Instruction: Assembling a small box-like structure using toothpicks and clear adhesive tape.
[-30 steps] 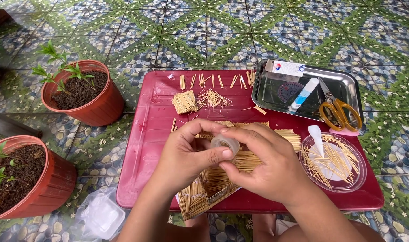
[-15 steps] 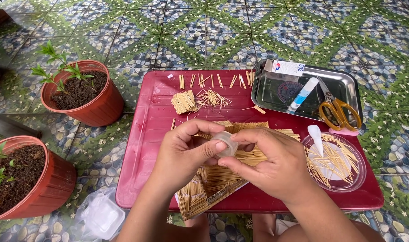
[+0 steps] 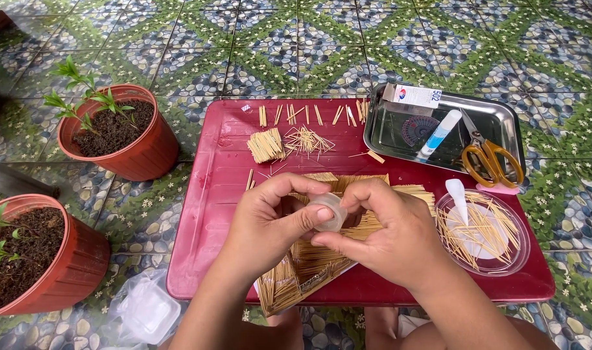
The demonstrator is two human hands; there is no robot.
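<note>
Scissors [image 3: 492,162] in steel tray [image 3: 503,120] — pots [image 3: 124,133] left.

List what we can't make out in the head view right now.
- Small clear tape roll: mostly covered by both hands, left hand and right hand; the tape's free end is not visible.
- Flat toothpick panel: its middle is hidden under the hands.
- Lower terracotta plastic plant pot: cut off by the left edge.
- Clear plastic container on the floor: contents too blurred to tell.
</note>
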